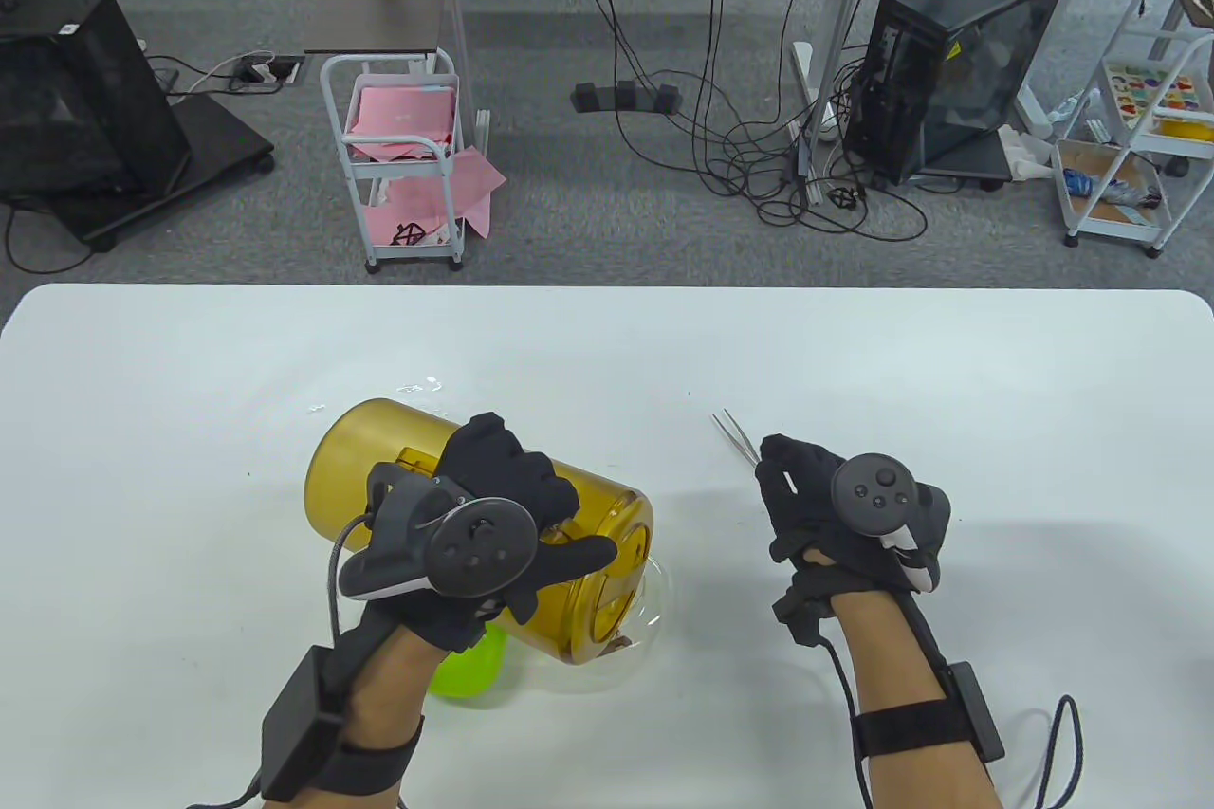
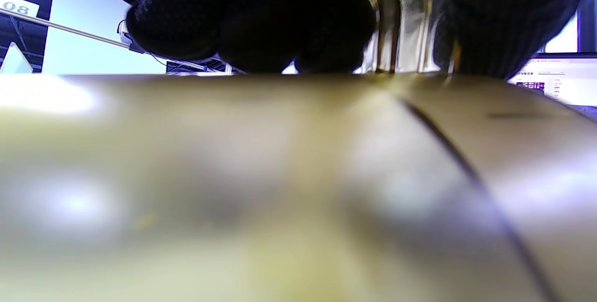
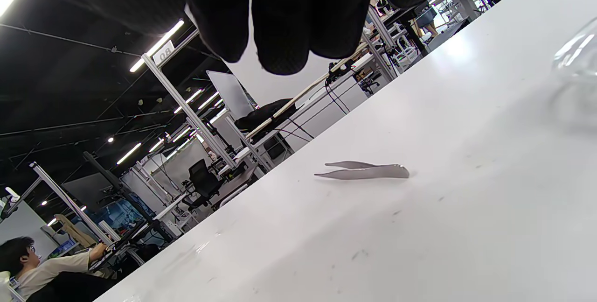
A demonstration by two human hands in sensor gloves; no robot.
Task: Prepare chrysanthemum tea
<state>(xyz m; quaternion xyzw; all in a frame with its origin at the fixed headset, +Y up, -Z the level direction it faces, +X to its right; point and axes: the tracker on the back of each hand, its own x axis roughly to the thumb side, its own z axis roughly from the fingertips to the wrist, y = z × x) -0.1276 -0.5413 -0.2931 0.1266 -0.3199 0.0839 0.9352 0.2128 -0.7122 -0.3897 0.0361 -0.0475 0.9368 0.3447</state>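
An amber see-through pitcher (image 1: 379,458) is tipped on its side, its mouth low over a clear glass vessel (image 1: 657,605). My left hand (image 1: 507,491) grips the pitcher by its handle; in the left wrist view its fingers (image 2: 252,22) curl round the handle (image 2: 401,22) above the blurred amber wall (image 2: 280,176). Metal tweezers (image 1: 736,436) lie flat on the table (image 1: 948,373). My right hand (image 1: 787,477) hovers just behind them, fingers loosely bent, holding nothing. The right wrist view shows its fingertips (image 3: 280,36) well above the tweezers (image 3: 364,171). I cannot tell whether liquid is flowing.
A bright green lid or cup (image 1: 471,669) sits on the table under my left wrist, beside the glass vessel. The glass vessel's edge (image 3: 576,54) shows at the right of the right wrist view. Beyond the table's far edge are carts, computer towers and cables on the floor.
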